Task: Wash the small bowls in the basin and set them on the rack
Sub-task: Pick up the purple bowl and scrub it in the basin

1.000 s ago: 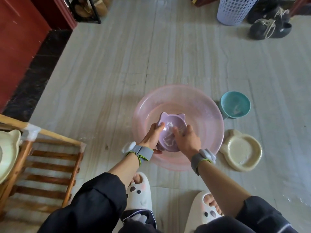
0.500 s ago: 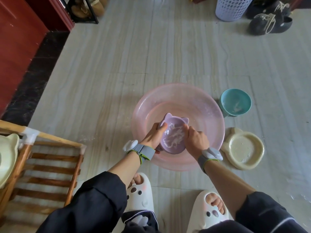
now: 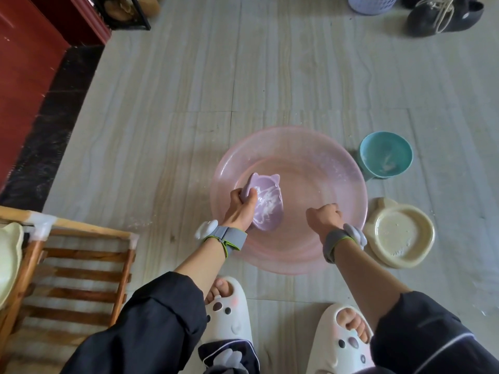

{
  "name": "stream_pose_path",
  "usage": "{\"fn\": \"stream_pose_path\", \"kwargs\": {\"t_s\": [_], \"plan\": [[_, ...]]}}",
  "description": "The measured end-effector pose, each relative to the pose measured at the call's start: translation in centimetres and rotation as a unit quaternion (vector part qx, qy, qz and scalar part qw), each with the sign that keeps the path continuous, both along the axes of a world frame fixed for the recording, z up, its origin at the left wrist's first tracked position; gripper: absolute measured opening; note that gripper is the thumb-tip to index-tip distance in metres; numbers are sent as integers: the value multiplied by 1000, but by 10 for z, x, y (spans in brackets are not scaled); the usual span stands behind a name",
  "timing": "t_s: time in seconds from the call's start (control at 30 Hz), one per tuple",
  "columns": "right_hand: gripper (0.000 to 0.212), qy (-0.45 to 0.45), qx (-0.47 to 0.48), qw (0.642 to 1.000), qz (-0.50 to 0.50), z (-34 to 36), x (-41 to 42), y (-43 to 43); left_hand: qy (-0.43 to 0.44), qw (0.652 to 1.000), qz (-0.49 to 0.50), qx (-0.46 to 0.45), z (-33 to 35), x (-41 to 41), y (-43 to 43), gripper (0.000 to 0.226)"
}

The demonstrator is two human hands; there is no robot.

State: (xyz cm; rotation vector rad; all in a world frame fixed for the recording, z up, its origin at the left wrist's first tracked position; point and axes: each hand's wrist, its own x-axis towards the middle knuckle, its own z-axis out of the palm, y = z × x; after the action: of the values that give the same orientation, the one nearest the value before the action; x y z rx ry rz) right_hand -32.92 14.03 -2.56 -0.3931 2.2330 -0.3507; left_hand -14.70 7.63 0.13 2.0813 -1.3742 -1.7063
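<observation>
**Four dishes in view: one racked, one in hand, two waiting**

One pale bowl [image 3: 8, 255] rests on the wooden rack [image 3: 94, 230] at the lower left of the frame and is judged finished. A purple bowl [image 3: 267, 209] with cat ears is held tilted over the left part of the pink basin [image 3: 297, 252] at the centre. White streaks cross its inner face, so its wash is judged incomplete. The left hand [image 3: 240, 209] has its grip closed round the bowl's left wall. The right hand [image 3: 324, 218] is over the near right part of the basin, apart from the bowl, its grip curled shut with nothing seen in it. Whether the basin holds water cannot be told.

Two further dishes stand on the floor to the right of the basin. A teal bowl [image 3: 386, 155] is just beside the basin's upper right rim, and a cream dish [image 3: 399, 234] lies against its lower right rim. Both carry white residue and are judged unwashed.

By this reading roughly a quarter of the task is done. The purple bowl has yet to be cleared of streaks and carried to the rack, and the two floor dishes come after it.
</observation>
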Motion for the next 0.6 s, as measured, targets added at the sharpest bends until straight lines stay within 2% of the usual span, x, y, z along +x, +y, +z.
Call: {"fn": "stream_pose_path", "kwargs": {"t_s": [0.07, 0.1, 0.17, 0.2, 0.33, 0.47, 0.53, 0.6], "plan": [[28, -114, -55, 990, -68, 1, 5, -7, -6, 1000, 5, -15, -2, -1, 0, 51], [24, -196, -88, 970, -110, 1, 9, -11, -8, 1000, 9, -20, -3, -1, 0, 52], [31, -306, -124, 935, -131, 3, 14, -16, -10, 999, 14, -32, -4, -1, -1, 51], [36, -320, -135, 931, -113, 5, 15, -17, -10, 999, 17, -35, -5, -1, -2, 51], [38, -236, -156, 956, -83, 0, 11, -13, -14, 999, 25, -37, -8, 0, -4, 53], [18, -134, -84, 987, -26, -26, -1, -5, -22, 999, 10, -36, -7, -2, -2, 53], [55, -82, -1, 997, 6, -34, -4, 0, -28, 999, -1, -42, -9, -4, -1, 54], [75, -47, 36, 998, 14, -31, -3, 1, -31, 999, -10, -44, -12, -5, 0, 56]]}}
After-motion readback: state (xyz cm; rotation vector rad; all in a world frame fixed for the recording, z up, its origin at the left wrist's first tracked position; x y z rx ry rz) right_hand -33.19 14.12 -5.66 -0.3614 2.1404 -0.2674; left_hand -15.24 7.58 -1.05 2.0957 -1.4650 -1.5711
